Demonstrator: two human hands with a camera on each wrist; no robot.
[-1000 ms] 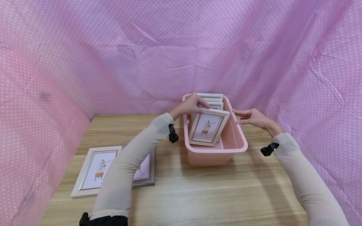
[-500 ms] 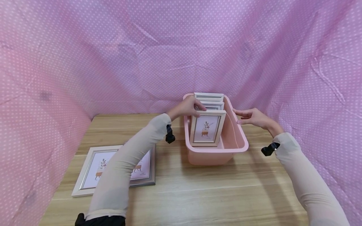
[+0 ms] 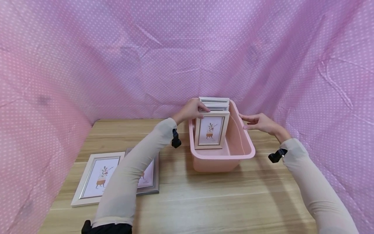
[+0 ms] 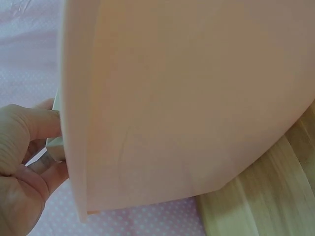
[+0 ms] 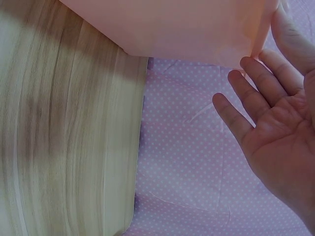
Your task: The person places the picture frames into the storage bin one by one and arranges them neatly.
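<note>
In the head view my left hand (image 3: 191, 110) pinches the top left corner of a cream picture frame (image 3: 211, 130) with a plant print. That frame stands nearly upright inside a pink plastic bin (image 3: 223, 157), before several white picture frames (image 3: 214, 100) lined up at the back. In the left wrist view, the bin's wall hides most of the frame, and only its corner (image 4: 56, 148) shows between thumb and fingers. My right hand (image 3: 261, 123) touches the bin's right rim, its fingers fairly straight. The right wrist view shows its fingers (image 5: 253, 96) spread beside the bin.
On the wooden table (image 3: 204, 201) at left lie a white picture frame (image 3: 84, 191) and a grey picture frame (image 3: 155, 182), partly covered by my left sleeve. A pink dotted cloth (image 3: 146, 65) hangs behind and at both sides.
My left hand has moved the cream frame left and back in the bin, turning it from a slant to nearly straight. The right hand has stayed at the rim.
</note>
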